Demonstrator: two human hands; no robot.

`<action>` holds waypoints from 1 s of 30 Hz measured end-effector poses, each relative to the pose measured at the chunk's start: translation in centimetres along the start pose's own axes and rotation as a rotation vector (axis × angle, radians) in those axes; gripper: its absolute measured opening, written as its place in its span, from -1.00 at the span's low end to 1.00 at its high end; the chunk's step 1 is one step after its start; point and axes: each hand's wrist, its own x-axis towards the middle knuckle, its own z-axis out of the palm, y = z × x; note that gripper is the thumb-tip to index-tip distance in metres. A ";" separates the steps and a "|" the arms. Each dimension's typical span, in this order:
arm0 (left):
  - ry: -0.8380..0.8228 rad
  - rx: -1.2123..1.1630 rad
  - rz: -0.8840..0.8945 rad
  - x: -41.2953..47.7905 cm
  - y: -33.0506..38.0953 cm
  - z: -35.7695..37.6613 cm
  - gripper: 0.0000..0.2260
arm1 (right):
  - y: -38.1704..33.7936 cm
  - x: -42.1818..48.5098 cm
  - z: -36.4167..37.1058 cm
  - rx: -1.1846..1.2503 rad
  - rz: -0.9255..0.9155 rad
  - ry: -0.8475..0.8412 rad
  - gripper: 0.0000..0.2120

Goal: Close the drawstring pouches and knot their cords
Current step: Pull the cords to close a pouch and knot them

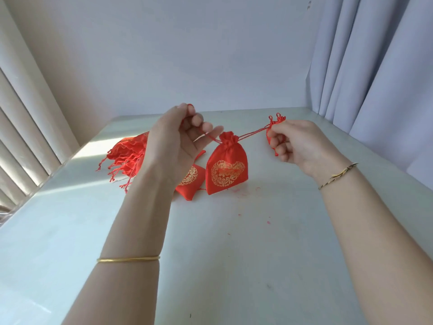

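A red drawstring pouch (226,168) with a gold heart print hangs between my hands above the table, its mouth gathered shut. My left hand (174,143) pinches the left cord, which runs up through its fingers. My right hand (293,143) pulls the right cord (254,133) taut. A second red pouch (188,184) lies flat on the table, partly behind my left wrist. Part of another red pouch (274,121) with knotted cords shows behind my right hand's fingers.
A pile of several red pouches (127,156) with loose cords lies on the pale table (234,254) left of my left hand. A wall stands behind the table, curtains hang at right, a window frame at left. Small red flecks dot the tabletop.
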 end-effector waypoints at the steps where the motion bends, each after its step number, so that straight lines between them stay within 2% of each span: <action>1: 0.014 0.051 0.006 -0.1 -0.1 0.4 -0.77 | -0.6 -0.3 0.3 0.077 -0.006 -0.037 -0.82; 5: -0.035 0.426 0.001 -0.5 -0.6 0.8 -0.90 | -2.6 -2.0 1.3 0.139 -0.129 -0.139 -0.80; 9: -0.129 0.678 -0.021 -1.0 -0.7 1.4 -0.89 | -3.6 -3.2 2.1 -0.043 -0.331 -0.192 -0.82; 13: -0.181 0.837 0.049 -1.1 -0.8 2.1 -0.90 | -4.0 -3.8 2.5 -0.199 -0.540 -0.204 -0.85; 16: -0.141 0.785 0.061 -1.0 -1.0 2.3 -0.88 | -3.7 -3.4 2.7 -0.191 -0.559 -0.054 -0.93; 18: -0.119 0.662 0.022 -1.0 -0.8 2.3 -0.87 | -3.3 -3.0 2.8 -0.140 -0.486 0.056 -0.81; 20: -0.111 0.559 -0.015 -1.0 -0.7 2.2 -0.83 | -3.3 -3.0 2.6 -0.049 -0.401 0.073 -0.81; 22: -0.111 0.499 -0.037 -0.9 -0.7 2.1 -0.82 | -3.7 -3.1 2.4 -0.028 -0.334 -0.031 -0.90; 25: -0.118 0.459 -0.055 -0.9 -0.7 2.1 -0.82 | -3.6 -3.4 2.5 -0.147 -0.257 -0.285 -0.93; 27: -0.124 0.461 -0.047 -0.9 -0.7 2.0 -0.78 | -3.2 -3.3 2.6 -0.203 -0.249 -0.349 -0.88; 30: -0.105 0.480 -0.032 -0.8 -0.6 1.8 -0.80 | -2.9 -3.2 2.6 -0.223 -0.269 -0.352 -0.89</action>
